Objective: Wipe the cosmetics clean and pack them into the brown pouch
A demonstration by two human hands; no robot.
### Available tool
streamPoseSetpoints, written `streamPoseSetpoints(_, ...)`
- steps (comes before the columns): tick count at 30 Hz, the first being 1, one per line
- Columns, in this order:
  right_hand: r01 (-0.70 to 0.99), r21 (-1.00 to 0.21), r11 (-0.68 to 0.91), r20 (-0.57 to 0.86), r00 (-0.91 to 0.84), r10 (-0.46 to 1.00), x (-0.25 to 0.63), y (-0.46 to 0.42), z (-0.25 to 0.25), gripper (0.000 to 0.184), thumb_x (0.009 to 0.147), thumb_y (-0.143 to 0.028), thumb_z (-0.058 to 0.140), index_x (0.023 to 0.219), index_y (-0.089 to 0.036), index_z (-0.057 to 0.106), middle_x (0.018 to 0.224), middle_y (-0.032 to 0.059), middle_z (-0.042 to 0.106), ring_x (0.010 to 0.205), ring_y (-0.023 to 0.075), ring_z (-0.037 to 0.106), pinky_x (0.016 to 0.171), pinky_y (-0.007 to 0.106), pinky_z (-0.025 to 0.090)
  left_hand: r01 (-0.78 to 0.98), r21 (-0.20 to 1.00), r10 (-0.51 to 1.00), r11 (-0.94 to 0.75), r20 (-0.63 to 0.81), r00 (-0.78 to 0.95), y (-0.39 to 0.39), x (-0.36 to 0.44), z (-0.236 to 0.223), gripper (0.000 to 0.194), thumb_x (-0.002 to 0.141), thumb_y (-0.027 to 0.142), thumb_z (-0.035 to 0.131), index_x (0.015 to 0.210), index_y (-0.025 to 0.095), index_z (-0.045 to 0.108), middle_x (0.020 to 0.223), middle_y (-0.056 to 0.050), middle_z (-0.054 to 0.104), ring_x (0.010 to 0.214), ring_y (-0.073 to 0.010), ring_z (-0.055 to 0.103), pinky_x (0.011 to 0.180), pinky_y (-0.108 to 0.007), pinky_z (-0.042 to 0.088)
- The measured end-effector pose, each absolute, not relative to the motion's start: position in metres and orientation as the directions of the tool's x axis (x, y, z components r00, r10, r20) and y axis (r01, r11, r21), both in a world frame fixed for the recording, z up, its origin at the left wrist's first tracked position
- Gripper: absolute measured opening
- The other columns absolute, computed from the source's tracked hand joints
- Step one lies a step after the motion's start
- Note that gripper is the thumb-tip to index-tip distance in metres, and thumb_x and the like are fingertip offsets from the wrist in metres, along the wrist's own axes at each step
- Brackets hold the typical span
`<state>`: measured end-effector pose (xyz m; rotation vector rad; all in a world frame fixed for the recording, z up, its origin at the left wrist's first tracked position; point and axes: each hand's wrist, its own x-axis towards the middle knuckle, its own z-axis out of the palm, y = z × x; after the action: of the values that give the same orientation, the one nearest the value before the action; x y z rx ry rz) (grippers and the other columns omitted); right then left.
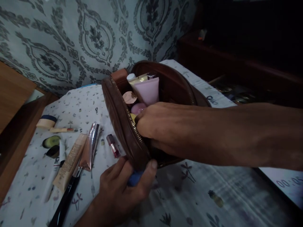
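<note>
A brown zippered makeup bag lies unzipped on the patterned cloth. My left hand grips its near end, thumb on the rim and fingers along the side; something blue shows between thumb and fingers. Deep in the bag is my right hand, its fingertips hidden. Close to those fingers are a pink rounded item and a bit of something yellow. Behind them stand a pale pink squeeze tube, a gold tube with a white cap and a round compact-like item.
Left of the bag lie a lip gloss, a silver-ended tube, a beige tube, a black-handled brush, a green round container and a dark-lidded jar. A patterned curtain hangs behind. A lit screen is at right.
</note>
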<state>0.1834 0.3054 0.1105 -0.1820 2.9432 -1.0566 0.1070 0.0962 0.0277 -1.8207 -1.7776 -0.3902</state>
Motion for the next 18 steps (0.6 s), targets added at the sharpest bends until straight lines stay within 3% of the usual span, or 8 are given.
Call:
streamPoseSetpoints(5,-0.185,-0.589,0.786,0.059,-0.981,-0.187,0.170,0.304,0.111,0.020,0.087,-0.013,0.055,0.071,-0.016,0.067,0.062,-0.0048,0.061,0.055,0.0085,0.055,0.055,0.022,0.041,0.982,-0.186,0.813,0.028,0.576,0.086,0.099,0.108,0.030,0.057,0.098,0.017,0.044,0.153,0.022,0.029,0.079,-0.002,0.063,0.073,-0.0169,0.062,0.057,-0.025,0.050)
streamPoseSetpoints(11,-0.223,-0.581,0.783,0.047,-0.969,-0.241,0.171,0.306,0.109,0.019,0.080,-0.006,0.057,0.071,-0.018,0.069,0.067,-0.0054,0.065,0.053,0.0072,0.054,0.048,0.022,0.036,0.982,-0.178,0.824,0.057,0.564,0.054,0.096,0.109,0.026,0.047,0.095,0.024,0.053,0.141,0.029,0.046,0.079,-0.001,0.062,0.078,-0.0161,0.064,0.062,-0.024,0.051)
streamPoseSetpoints(16,-0.159,-0.632,0.759,-0.060,-0.966,-0.252,0.178,0.306,0.118,0.018,0.088,-0.009,0.056,0.078,-0.014,0.070,0.070,-0.0034,0.067,0.058,0.0065,0.058,0.053,0.019,0.041,0.981,-0.192,0.818,0.032,0.570,0.084,0.101,0.107,0.031,0.054,0.098,0.017,0.044,0.150,0.023,0.033,0.077,-0.001,0.060,0.071,-0.0155,0.061,0.057,-0.024,0.049)
streamPoseSetpoints(18,-0.123,-0.636,0.762,-0.032,-0.982,-0.185,0.183,0.310,0.112,0.019,0.091,-0.013,0.055,0.080,-0.014,0.069,0.076,-0.0040,0.068,0.064,0.0063,0.061,0.058,0.017,0.045,0.982,-0.186,0.814,0.015,0.572,0.096,0.103,0.107,0.034,0.054,0.098,0.015,0.043,0.150,0.022,0.032,0.074,0.000,0.058,0.067,-0.0144,0.059,0.055,-0.023,0.048)
